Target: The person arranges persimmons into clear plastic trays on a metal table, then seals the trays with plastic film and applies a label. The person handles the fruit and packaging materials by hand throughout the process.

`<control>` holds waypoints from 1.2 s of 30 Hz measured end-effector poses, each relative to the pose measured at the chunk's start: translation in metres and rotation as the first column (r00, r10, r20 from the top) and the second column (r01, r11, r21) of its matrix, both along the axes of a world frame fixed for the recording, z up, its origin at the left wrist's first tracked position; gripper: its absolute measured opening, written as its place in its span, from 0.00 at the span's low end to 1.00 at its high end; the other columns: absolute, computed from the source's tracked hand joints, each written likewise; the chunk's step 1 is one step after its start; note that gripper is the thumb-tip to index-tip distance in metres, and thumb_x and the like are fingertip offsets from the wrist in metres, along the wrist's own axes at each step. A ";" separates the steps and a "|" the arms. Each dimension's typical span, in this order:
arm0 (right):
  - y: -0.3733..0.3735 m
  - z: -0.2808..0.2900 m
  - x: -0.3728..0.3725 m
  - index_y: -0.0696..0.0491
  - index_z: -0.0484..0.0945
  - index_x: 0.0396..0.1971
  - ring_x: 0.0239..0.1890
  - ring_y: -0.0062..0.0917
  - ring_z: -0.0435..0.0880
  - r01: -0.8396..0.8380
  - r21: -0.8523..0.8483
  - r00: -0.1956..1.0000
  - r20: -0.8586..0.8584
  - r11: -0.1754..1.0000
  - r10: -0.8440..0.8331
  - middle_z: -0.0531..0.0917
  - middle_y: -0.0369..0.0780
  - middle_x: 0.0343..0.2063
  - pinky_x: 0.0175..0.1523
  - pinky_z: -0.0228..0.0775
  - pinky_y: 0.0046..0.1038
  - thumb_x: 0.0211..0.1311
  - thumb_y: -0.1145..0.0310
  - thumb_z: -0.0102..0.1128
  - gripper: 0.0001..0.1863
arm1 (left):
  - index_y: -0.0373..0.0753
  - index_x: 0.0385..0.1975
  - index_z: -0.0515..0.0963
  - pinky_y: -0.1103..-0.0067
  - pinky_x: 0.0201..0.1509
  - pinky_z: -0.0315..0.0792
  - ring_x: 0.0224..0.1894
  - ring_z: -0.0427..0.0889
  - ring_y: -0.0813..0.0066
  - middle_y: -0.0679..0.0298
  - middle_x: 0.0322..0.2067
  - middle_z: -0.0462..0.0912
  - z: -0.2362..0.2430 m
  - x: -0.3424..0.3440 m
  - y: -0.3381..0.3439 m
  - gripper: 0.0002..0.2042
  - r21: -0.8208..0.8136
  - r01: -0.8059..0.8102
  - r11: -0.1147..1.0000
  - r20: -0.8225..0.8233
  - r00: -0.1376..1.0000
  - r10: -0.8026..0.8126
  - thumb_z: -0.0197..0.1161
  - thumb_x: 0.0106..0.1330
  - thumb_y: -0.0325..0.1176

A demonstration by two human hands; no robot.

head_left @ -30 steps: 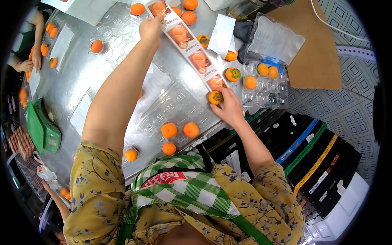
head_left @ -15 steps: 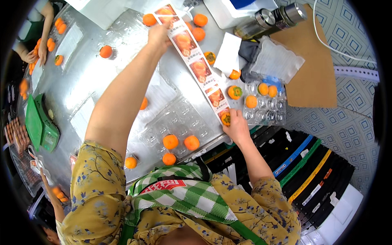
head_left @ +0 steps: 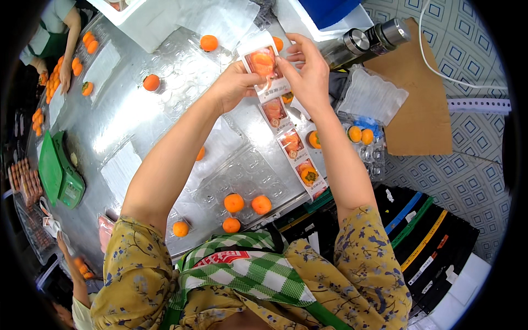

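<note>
The left hand (head_left: 236,87) and right hand (head_left: 307,71) narrowly pinch a white, picture-printed paper strip (head_left: 276,113), a round orange persimmon (head_left: 309,175) seemingly weighting its tail near the metal worktop (head_left: 118,99) edge.

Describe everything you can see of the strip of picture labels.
The strip of picture labels is a long white band, apparently paper or thin card, repeating a picture of orange fruit with dark print. The left hand and right hand hold its raised upper end, one at each side. Below them it slants down rightward to the metal table's near edge, where a persimmon sits on it, leafy top up.
</note>
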State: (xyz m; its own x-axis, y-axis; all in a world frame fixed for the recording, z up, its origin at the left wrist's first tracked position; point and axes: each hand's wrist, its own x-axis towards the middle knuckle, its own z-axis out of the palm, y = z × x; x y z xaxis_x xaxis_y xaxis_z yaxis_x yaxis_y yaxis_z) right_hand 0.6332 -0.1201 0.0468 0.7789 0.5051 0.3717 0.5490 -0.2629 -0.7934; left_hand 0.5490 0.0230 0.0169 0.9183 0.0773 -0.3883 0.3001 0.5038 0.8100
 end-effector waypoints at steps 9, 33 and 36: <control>-0.001 -0.005 -0.004 0.57 0.74 0.39 0.24 0.27 0.80 -0.156 -0.084 0.986 -0.068 0.984 0.150 0.78 0.40 0.21 0.33 0.72 0.28 0.52 0.78 0.60 0.13 | 0.35 0.51 0.69 0.68 0.55 0.68 0.52 0.75 0.70 0.57 0.47 0.75 -0.001 0.003 0.002 0.25 -0.070 -0.111 0.991 -0.134 0.986 0.100 0.56 0.63 0.50; -0.062 0.056 -0.117 0.53 0.73 0.27 0.38 0.32 0.79 -0.713 0.243 0.639 -0.160 0.658 0.752 0.79 0.42 0.34 0.41 0.70 0.37 0.51 0.76 0.60 0.05 | 0.35 0.53 0.68 0.66 0.50 0.72 0.49 0.77 0.61 0.56 0.51 0.74 -0.034 0.020 0.004 0.20 -0.121 -0.282 0.952 -0.421 0.883 0.209 0.50 0.70 0.44; -0.078 0.053 -0.134 0.56 0.69 0.34 0.29 0.26 0.80 -0.182 0.554 0.490 -0.665 0.812 0.564 0.78 0.44 0.31 0.36 0.74 0.27 0.62 0.77 0.53 0.03 | 0.25 0.58 0.61 0.65 0.53 0.71 0.53 0.75 0.59 0.49 0.52 0.73 -0.071 0.001 0.012 0.35 0.167 -0.062 0.984 -0.297 0.948 0.110 0.56 0.64 0.53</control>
State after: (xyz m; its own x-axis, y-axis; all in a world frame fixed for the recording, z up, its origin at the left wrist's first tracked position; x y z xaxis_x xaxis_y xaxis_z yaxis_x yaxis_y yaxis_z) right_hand 0.4996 -0.1978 0.1003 0.6063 0.7935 -0.0524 -0.3598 0.2149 -0.9080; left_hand 0.5496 0.0347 -0.0536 0.7455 0.2312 -0.6251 0.5051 0.4158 0.7563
